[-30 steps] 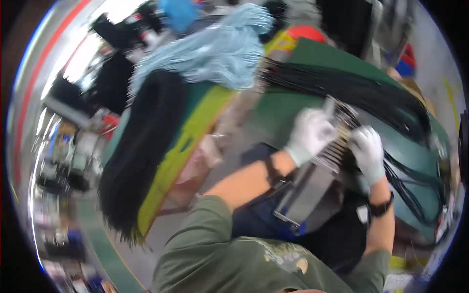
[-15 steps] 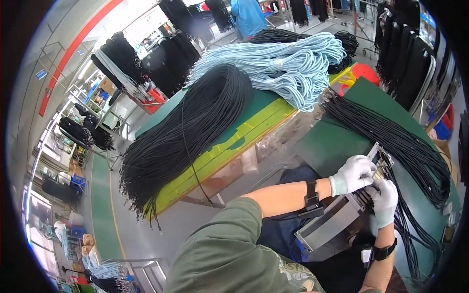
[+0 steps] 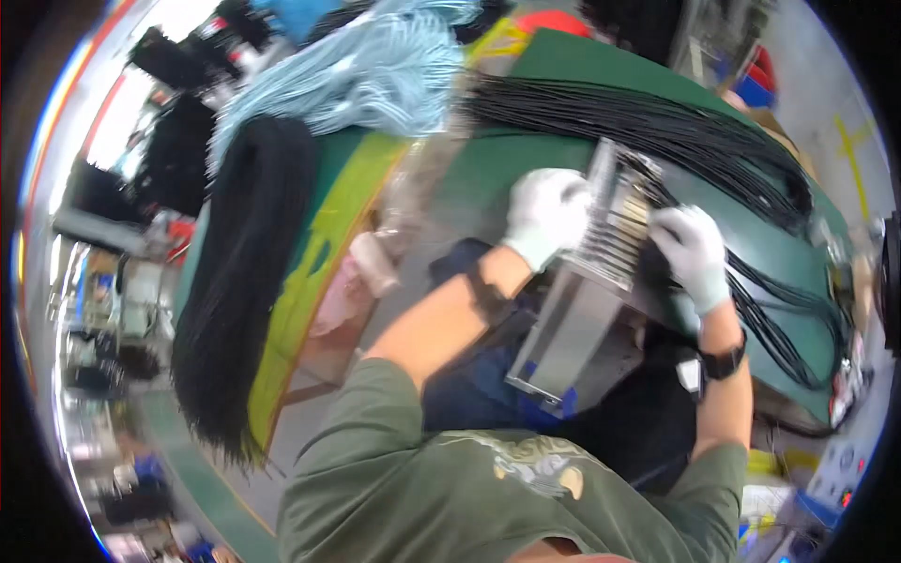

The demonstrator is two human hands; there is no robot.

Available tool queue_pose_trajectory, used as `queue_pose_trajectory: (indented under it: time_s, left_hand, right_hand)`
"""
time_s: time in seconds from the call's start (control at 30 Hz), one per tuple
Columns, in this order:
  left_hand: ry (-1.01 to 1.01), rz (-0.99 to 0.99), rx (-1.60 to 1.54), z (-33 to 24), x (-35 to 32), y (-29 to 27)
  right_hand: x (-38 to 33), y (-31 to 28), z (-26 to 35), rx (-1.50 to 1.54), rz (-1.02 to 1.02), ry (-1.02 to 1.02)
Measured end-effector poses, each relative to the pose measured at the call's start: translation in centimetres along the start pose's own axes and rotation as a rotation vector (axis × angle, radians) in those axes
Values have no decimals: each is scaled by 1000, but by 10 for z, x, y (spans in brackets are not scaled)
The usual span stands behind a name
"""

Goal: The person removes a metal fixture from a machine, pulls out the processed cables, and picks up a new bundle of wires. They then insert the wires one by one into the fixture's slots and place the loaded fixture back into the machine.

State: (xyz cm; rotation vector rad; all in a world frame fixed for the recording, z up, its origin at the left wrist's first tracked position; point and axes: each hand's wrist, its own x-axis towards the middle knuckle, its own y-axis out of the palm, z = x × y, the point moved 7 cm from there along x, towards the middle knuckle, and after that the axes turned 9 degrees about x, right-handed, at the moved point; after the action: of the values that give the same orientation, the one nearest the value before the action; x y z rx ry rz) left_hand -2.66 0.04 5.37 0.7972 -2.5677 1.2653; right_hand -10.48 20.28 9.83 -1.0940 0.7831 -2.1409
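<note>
My gloved left hand is at the left side of a metal fixture with a row of slots at its upper end. Motion blurs its fingers, and I cannot tell whether they grip the fixture. My gloved right hand is at the right side of the slots, fingers curled together; what they hold, if anything, is not visible. Black cable ends lie in the upper part of the fixture. Below my right hand, a loop of black cables trails across the green table.
A long bundle of black cables lies along the far side of the green table. On the yellow-green table at left lie a thick black cable bundle and a pale blue one. A box with controls stands at lower right.
The view has swung right, so everything appears shifted left. My hands, close together over the slots before, are now apart on either side of them.
</note>
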Motion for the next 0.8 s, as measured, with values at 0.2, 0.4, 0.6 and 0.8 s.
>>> queue_pose_trajectory:
  time_s: [0.2,0.4,0.6,0.8]
  left_hand:
    - [63,21,-3,1,-5,13]
    - [129,-6,9,1,-11,13]
    - [259,20,78,-21,-11,21]
    - [469,65,397,-51,-21,22]
  right_hand:
    - [-11,3,-13,-113,45,44]
    - [-15,2,-7,-169,64,29]
    - [-10,10,-2,-189,56,31]
    - [-2,6,-19,-149,21,67]
